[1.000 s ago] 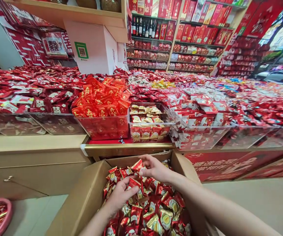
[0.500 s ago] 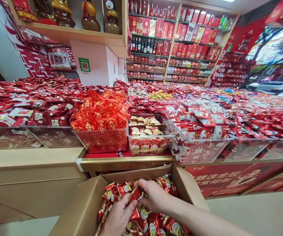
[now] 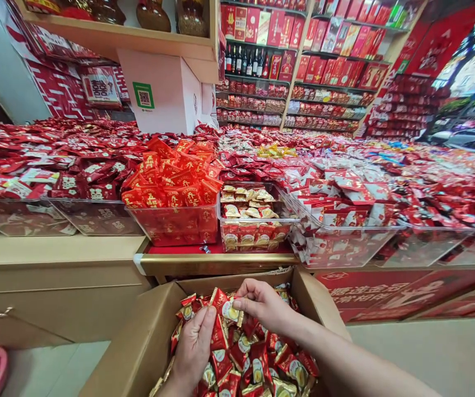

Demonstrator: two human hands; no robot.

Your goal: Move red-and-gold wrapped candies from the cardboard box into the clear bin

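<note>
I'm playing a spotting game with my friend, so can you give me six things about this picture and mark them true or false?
1. The right hand pinches a red packet. True.
2. The cardboard box is shut. False: it is open, with more packets inside.
3. Dark bottles stand in a row at the back. True.
4. The pink basket is beside the dark bottles. False: it is low down, at the picture's bottom left.
5. A green sign is on a white panel. True.
6. The left hand touches the green sign. False: it is over the box.
</note>
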